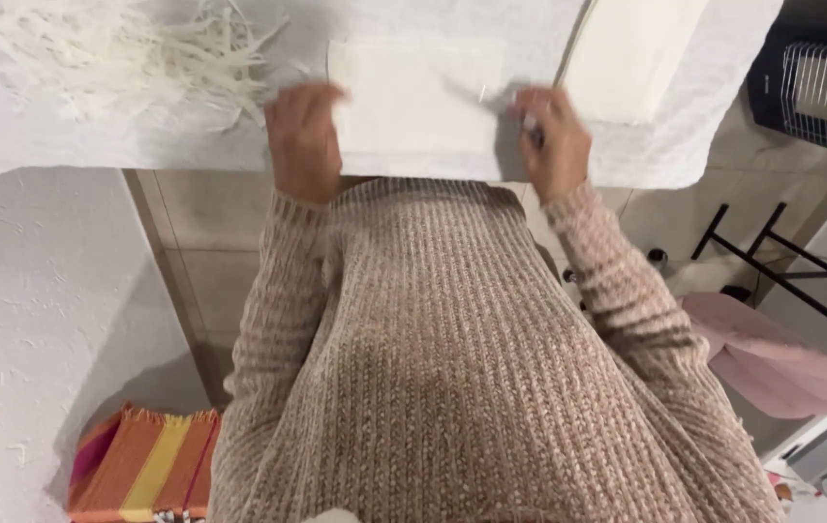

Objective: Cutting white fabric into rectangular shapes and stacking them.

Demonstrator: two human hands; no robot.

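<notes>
Your left hand [302, 140] presses flat on the white sheet [413, 97] at twelve o'clock on the cloth-covered table [65, 145]; your right hand [551, 140] grips a small blade [491, 97]. Tiled floor [210, 252] lies below.

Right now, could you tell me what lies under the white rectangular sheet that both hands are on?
The white sheet lies on a white cloth-covered table. The left hand presses its left edge; the right hand holds a blurred tool. Whatever lies directly beneath the sheet is covered.
</notes>
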